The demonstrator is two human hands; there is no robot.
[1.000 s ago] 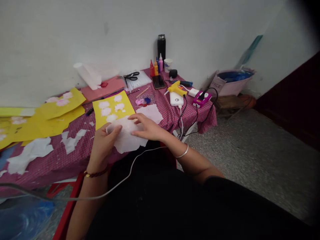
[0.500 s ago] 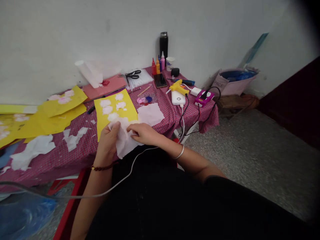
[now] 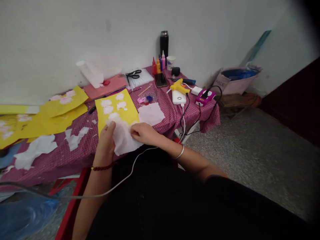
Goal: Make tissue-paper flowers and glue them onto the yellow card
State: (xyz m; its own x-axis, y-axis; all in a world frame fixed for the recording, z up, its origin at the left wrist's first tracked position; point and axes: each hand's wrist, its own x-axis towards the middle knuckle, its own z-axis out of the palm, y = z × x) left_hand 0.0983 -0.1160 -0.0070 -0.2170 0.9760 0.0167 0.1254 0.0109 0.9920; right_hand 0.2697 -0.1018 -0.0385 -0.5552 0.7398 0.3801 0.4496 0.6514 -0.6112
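Observation:
A thin white tissue paper (image 3: 125,140) hangs between my two hands over the table's front edge. My left hand (image 3: 107,136) pinches its left side, thumb on top. On the other side, my right hand (image 3: 143,132) has its fingers curled in on the tissue's right edge. Just beyond lies a yellow sheet (image 3: 130,111) with several pale pink torn-paper patches on it; its near part is hidden by the tissue. A separate pale pink paper piece (image 3: 151,114) rests to the right of the yellow sheet.
A yellow glue gun (image 3: 179,87) lies on a white power bank (image 3: 179,98), with cables running over the table's right edge. Paint bottles (image 3: 158,65), a phone (image 3: 160,80) and scissors (image 3: 133,74) are at the back. Torn white paper (image 3: 36,150) and yellow sheets (image 3: 57,121) cover the left.
The tissue is spread flatter between my hands and its lower edge has risen slightly. My left hand has turned a little, and my right fingers have drawn in closer together.

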